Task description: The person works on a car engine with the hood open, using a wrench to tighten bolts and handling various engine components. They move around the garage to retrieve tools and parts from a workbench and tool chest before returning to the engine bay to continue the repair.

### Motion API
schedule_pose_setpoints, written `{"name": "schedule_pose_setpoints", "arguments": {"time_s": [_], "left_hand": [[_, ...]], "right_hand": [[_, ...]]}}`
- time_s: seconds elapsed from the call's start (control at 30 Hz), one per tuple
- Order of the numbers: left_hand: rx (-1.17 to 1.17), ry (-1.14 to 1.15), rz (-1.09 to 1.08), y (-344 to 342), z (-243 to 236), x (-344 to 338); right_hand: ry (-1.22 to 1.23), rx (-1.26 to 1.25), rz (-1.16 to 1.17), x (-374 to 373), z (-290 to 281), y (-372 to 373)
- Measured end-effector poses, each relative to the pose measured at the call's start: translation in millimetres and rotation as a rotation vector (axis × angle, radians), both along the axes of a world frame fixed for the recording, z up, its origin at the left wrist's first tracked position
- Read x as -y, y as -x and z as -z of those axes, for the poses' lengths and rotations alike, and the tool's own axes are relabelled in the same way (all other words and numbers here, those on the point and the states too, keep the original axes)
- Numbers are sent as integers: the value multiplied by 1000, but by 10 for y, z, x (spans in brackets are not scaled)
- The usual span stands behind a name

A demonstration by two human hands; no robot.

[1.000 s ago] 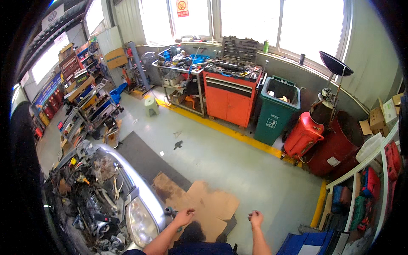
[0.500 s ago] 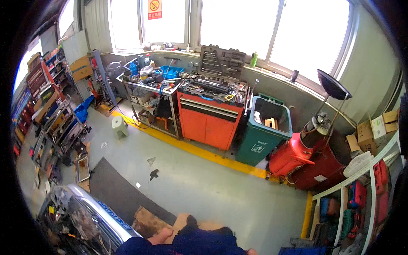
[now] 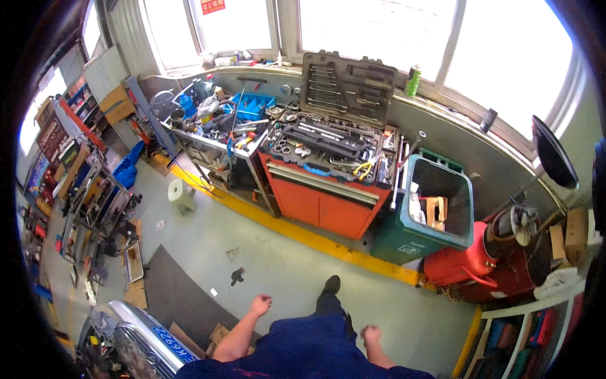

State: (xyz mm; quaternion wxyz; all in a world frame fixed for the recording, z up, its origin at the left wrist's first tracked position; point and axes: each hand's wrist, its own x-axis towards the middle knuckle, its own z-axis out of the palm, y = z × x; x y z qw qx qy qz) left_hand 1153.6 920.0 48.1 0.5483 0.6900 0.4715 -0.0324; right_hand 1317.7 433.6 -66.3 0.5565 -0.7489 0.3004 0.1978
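Observation:
My left hand (image 3: pixel 260 306) hangs in front of my body at the lower middle, its fingers loosely curled, with nothing seen in it. To the right of my body, my right hand (image 3: pixel 372 333) is also curled, small in view and with nothing visible in it. Neither hand touches anything. Ahead stands a red tool cabinet (image 3: pixel 319 211), its top covered with wrenches, sockets and yellow-handled pliers (image 3: pixel 363 169). A dark socket-set case (image 3: pixel 344 88) stands with its lid raised at the back of the cabinet.
A green bin (image 3: pixel 410 237) stands right of the cabinet, beside a red tank (image 3: pixel 457 262). To the left are a cluttered metal cart (image 3: pixel 208 136) and a pale stool (image 3: pixel 181 196). A car front (image 3: pixel 136 328) is at the lower left; a small dark object (image 3: pixel 237 276) lies on the floor.
The cabinet and bin now appear larger and closer. Both hands have come further into view, and one of my feet is stepped forward on the floor.

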Motion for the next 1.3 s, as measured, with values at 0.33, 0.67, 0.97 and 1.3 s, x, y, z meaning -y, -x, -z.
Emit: {"name": "schedule_pose_setpoints", "arguments": {"time_s": [0.33,0.67,0.97,1.3], "left_hand": [[-14,-54,-26,424,150,-857],[-41,-662,552,-850,697,-2164],[139,157,-470,-3196,-422,-3894],[201,62,-720,-3037,-1004,-3028]], "right_hand": [[-258,945,-460,-3637,-3544,-4533],[-9,1077,-809,-6277,-4114,-6408],[497,983,-1267,-7136,-3508,-6966],[147,1071,-1073,-7031,-3762,-7127]]}}
